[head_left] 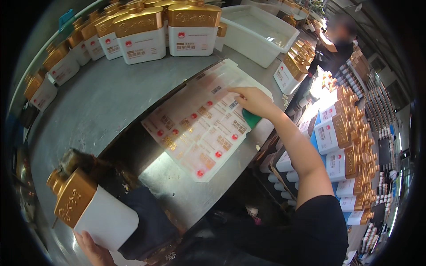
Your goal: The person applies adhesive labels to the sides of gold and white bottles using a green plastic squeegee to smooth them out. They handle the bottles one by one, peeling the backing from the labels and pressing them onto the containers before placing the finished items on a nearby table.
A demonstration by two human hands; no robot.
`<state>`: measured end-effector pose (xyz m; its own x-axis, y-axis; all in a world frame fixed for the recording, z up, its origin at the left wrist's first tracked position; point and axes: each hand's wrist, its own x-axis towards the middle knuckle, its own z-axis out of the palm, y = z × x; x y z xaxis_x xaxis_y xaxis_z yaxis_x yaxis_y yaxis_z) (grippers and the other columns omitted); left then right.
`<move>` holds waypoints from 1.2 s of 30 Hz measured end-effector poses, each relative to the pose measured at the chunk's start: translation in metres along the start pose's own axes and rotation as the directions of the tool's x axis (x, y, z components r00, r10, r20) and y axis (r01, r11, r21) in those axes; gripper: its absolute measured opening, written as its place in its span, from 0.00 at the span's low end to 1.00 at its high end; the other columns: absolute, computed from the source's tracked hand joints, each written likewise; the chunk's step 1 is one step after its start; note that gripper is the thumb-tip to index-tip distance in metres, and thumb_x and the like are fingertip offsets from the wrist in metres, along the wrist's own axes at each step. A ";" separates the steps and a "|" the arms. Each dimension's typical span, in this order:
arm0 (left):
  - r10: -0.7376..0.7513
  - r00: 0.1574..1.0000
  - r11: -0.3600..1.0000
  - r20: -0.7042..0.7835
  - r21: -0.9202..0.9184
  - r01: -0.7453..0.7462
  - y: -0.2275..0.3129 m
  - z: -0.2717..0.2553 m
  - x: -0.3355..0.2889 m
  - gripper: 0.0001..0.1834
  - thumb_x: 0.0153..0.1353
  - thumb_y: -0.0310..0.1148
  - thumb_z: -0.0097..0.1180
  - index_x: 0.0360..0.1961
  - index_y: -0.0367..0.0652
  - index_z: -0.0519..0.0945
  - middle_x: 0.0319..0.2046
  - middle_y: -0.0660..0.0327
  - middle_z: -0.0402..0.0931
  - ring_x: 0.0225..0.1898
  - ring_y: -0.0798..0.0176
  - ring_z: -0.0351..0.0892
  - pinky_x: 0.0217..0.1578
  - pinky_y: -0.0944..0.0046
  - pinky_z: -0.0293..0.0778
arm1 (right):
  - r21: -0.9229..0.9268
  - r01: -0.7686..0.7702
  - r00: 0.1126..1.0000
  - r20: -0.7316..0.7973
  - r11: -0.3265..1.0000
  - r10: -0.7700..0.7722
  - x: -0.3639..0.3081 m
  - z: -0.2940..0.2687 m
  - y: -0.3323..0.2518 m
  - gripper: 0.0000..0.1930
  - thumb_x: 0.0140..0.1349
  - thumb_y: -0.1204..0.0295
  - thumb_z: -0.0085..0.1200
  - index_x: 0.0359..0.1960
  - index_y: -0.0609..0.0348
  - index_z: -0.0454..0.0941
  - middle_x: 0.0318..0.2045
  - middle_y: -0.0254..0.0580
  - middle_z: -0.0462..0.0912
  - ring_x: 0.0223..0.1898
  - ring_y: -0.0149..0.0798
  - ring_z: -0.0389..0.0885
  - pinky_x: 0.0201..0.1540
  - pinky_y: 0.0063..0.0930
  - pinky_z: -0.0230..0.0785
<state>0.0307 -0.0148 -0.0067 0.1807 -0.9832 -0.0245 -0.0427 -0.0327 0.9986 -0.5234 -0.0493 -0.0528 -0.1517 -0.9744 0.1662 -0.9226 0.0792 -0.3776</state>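
At the lower left, a flat-sided bottle (108, 217) with a white body and gold shoulder lies tilted, its visible broad side without a label. The fingers of my left hand (93, 250) are wrapped around its lower edge. A dark cloth (151, 217) lies against the bottle's right side. My right hand (255, 101) is over the upper right of a pale label sheet (195, 133) printed in gold and red. Its index finger reaches onto the sheet, while a flat green piece (251, 119) shows under the palm, apparently held by the other fingers.
Labelled white-and-gold bottles (142, 40) line the back of the metal table (106, 97). Behind the sheet stands a white plastic tub (262, 35), with more bottles (290, 71) beside it. Stacked bottles (330, 133) fill the right side. Another person (339, 48) is farther back.
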 end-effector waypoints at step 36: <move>0.575 0.747 0.487 0.335 0.593 -0.641 0.032 0.030 -0.013 0.25 0.55 0.35 0.61 0.56 0.51 0.77 0.43 0.57 0.70 0.69 0.52 0.59 0.69 0.40 0.37 | -0.660 -0.027 0.917 -0.315 0.751 -0.245 0.003 -0.053 -0.070 0.09 0.65 0.61 0.52 0.33 0.52 0.73 0.22 0.46 0.80 0.25 0.50 0.81 0.26 0.43 0.71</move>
<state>-0.0021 -0.0088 0.0240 -0.2185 -0.8131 0.5395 -0.7197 0.5077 0.4737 -0.4783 -0.0470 0.0219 -0.0249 -0.8462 0.5322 -0.9227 0.2244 0.3136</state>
